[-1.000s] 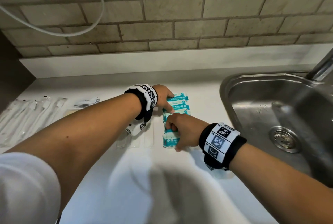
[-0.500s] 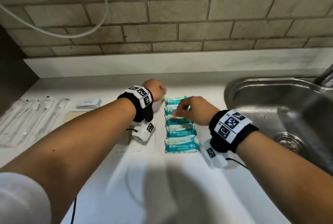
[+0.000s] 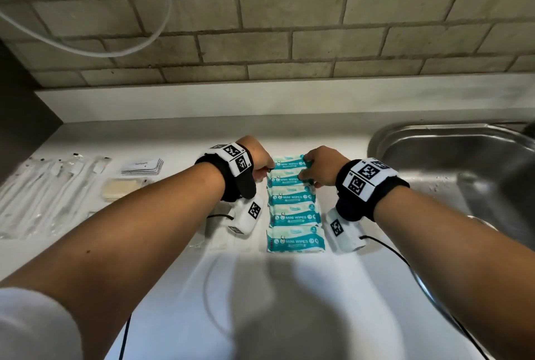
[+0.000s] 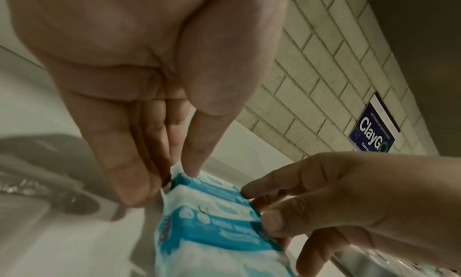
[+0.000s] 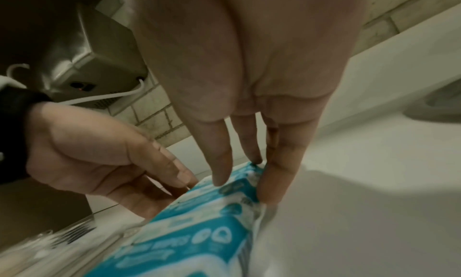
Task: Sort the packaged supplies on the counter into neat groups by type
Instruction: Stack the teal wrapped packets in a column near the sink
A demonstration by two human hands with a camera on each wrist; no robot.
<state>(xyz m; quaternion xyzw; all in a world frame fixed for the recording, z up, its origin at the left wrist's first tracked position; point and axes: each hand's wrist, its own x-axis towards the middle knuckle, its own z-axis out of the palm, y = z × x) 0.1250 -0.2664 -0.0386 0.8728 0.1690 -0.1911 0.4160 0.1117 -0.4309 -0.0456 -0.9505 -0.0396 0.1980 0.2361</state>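
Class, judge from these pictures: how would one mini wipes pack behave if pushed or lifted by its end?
The mini wipes pack looks soft and puffy, so it would probably sag rather than stay stiff. Its glossy film wrapper may slide easily on the smooth counter. Lying flat and rectangular, it seems unlikely to roll or tip.

Wipe packs (image 3: 293,209) run in a column down the middle of the worktop (image 3: 179,287), sink (image 3: 451,157) off to the right. Left: sealed sleeves (image 3: 43,194) fanned out, with cards (image 3: 143,167) between them and the packs.
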